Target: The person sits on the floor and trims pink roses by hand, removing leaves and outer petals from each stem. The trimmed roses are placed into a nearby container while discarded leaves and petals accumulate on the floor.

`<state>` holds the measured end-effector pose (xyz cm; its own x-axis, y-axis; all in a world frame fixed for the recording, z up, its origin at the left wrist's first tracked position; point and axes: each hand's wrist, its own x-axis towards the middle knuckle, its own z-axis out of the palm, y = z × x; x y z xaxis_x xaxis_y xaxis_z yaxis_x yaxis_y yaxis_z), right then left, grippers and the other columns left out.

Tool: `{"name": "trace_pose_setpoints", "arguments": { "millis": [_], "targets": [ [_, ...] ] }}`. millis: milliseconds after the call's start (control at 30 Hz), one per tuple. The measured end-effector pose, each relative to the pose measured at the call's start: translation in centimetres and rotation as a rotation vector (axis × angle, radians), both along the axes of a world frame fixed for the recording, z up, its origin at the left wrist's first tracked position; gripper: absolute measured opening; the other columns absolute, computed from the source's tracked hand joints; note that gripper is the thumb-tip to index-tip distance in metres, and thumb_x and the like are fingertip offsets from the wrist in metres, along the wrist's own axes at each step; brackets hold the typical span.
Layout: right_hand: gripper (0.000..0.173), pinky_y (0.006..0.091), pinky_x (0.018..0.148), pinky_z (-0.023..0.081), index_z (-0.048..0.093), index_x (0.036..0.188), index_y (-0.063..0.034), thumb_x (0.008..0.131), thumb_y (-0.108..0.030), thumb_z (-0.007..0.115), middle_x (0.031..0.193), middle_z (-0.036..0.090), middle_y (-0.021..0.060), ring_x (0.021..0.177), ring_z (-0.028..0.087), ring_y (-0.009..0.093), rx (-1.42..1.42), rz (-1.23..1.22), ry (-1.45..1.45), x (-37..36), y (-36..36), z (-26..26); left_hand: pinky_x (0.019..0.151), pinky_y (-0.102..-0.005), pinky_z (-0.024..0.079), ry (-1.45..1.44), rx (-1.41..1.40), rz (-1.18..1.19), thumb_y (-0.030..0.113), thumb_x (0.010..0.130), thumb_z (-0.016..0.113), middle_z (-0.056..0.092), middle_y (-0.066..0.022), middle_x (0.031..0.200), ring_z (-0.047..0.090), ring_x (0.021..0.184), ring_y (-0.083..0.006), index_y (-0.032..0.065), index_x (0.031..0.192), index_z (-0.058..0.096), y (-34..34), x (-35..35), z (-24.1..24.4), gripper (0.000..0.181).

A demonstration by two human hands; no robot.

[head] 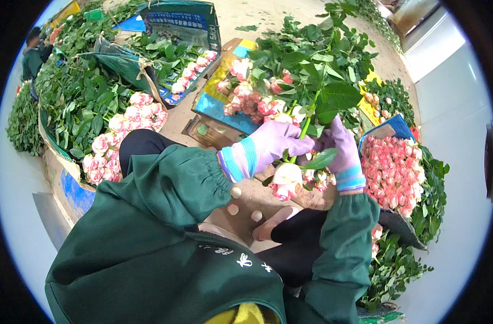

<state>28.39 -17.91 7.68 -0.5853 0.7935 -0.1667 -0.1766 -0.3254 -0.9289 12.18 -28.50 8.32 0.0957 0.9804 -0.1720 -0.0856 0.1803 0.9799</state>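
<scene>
My left hand (pixel 277 146), in a lilac glove with a striped cuff, is closed around the green stem (pixel 306 128) of a rose. The rose's white-and-pink bloom (pixel 286 181) hangs below the hand, pointing towards me, while its leafy end rises away. Just right of the stem is my right hand (pixel 343 152), gloved alike, its fingers among the leaves. Whether those fingers grip a leaf is hidden. Beyond both hands, a pile of pink-and-white roses (pixel 246 95) lies on a blue-and-yellow topped stand (pixel 224 111).
Left stands a green wrap (pixel 48 135) full of roses (pixel 131 117); behind it lies another lined wrap (pixel 181 20). A dense rose bundle (pixel 392 172) is close on my right. Loose petals (pixel 256 216) dot the floor. A person (pixel 32 58) is at the far left.
</scene>
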Motion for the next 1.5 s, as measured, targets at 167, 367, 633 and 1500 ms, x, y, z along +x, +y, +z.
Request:
{"name": "trace_pose_setpoints", "arguments": {
  "millis": [167,367,633,1500],
  "targets": [
    [0.033,0.0277,0.065,0.053,0.054,0.119,-0.0052,0.091,-0.022,0.052,0.100,0.063,0.0041,0.084,0.063,0.015,0.058,0.268,0.128,-1.6,1.5,-0.9,0.061,-0.0202,0.042,-0.156,0.050,0.080,0.027,0.082,0.067,0.058,0.0015,0.074,0.052,0.067,-0.0060,0.0043,0.083,0.062,-0.3,0.3,-0.9,0.023],
    [0.034,0.0409,0.080,0.053,0.053,0.119,-0.0015,0.092,-0.023,0.051,0.109,0.061,0.0127,0.094,0.062,0.027,-0.205,0.214,0.178,-2.4,2.5,-1.9,0.052,-0.0189,0.040,-0.200,-0.110,0.110,0.028,0.079,0.069,0.056,0.0015,0.069,0.050,0.059,-0.0040,0.0030,0.077,0.062,-0.5,0.7,-1.3,0.026],
    [0.056,0.0358,0.088,0.049,0.049,0.125,-0.0020,0.072,-0.009,0.065,0.119,0.057,0.0114,0.104,0.058,0.024,0.564,0.212,-0.337,-2.4,3.7,-2.4,0.060,-0.0219,0.043,-0.026,0.038,0.087,0.030,0.082,0.067,0.059,-0.0003,0.071,0.052,0.065,-0.0049,0.0037,0.081,0.063,-0.9,1.6,-1.6,0.026],
    [0.039,0.0358,0.082,0.047,0.062,0.110,-0.0075,0.072,-0.010,0.064,0.094,0.064,0.0205,0.093,0.062,0.032,0.611,0.485,-1.279,16.2,0.3,-19.9,0.067,-0.0246,0.047,0.336,-0.199,0.078,0.024,0.085,0.059,0.061,-0.0022,0.082,0.055,0.070,-0.0090,0.0047,0.106,0.059,-11.3,1.6,-14.1,0.028]
  ]
}}
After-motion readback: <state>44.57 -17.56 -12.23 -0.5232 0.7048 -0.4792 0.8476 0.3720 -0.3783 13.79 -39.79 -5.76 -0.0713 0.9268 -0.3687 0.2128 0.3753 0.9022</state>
